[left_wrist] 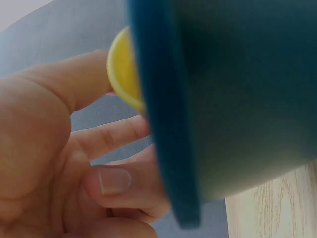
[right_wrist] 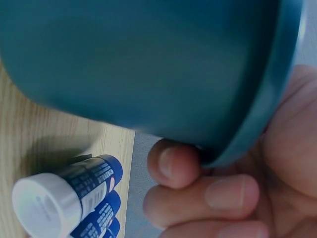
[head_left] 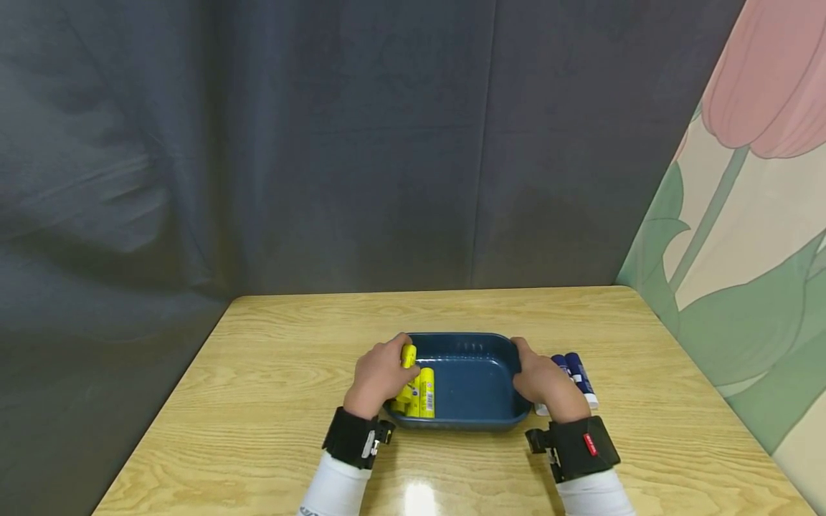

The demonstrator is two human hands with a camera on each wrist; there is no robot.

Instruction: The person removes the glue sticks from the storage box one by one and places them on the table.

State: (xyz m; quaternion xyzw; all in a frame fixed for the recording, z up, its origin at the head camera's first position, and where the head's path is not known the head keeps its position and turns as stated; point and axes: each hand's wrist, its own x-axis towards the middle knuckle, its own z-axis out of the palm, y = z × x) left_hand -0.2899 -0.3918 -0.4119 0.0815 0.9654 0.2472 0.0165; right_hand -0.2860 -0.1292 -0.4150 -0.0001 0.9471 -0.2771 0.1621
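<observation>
A dark blue rectangular dish [head_left: 474, 390] sits on the table. At its left end my left hand [head_left: 381, 374] holds a yellow glue stick [head_left: 409, 354] between thumb and fingers, tilted above the rim. Other yellow glue sticks [head_left: 427, 394] lie side by side inside the dish, partly covered by that hand. In the left wrist view the round end of the yellow stick [left_wrist: 124, 72] shows beside the rim. My right hand [head_left: 547, 378] grips the dish's right rim, its curled fingers [right_wrist: 225, 192] under the lip in the right wrist view.
Several blue glue sticks [head_left: 581, 378] with white ends lie on the wooden table [head_left: 271, 401] just right of the dish, partly behind my right hand. A dark grey curtain [head_left: 387, 158] hangs behind the table. A flower-painted wall [head_left: 742, 301] stands at the right.
</observation>
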